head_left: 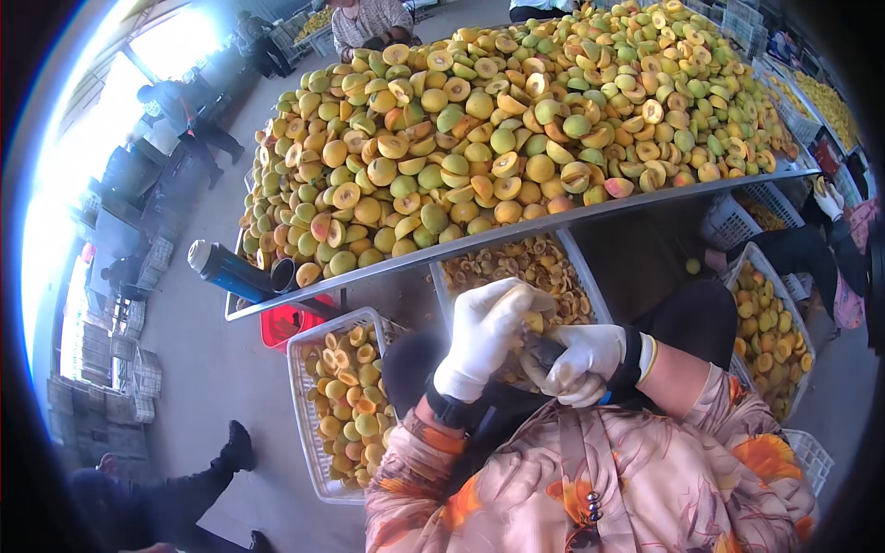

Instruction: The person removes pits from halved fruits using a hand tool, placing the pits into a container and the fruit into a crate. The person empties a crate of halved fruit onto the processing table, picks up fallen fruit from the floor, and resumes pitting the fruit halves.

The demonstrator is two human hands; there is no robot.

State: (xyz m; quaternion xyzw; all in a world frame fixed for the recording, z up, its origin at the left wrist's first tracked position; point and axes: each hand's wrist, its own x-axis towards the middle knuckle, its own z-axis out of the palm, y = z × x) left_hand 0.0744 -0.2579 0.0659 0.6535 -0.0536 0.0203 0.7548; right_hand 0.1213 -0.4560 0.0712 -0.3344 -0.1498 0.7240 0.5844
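My left hand (487, 334), in a white glove, is closed with its fingers bent around a piece of yellow stone fruit (535, 322), mostly hidden by the glove. My right hand (583, 358), also gloved in white, is closed right beside it, its fingers curled at a dark grey thing (542, 354) whose kind I cannot make out. Both hands meet above my lap. Below and beyond them sits a crate of fruit pieces (525, 264), brownish-yellow and cut. A large heap of halved yellow-green fruit (479, 138), like peaches or apricots, covers the table ahead.
The metal table edge (516, 232) runs across in front. A white crate (309, 405) of fruit halves stands at left, a second crate (800, 313) at right. On the table's left corner are a blue flask (226, 270) and a red bucket (281, 324) below. Other people work around.
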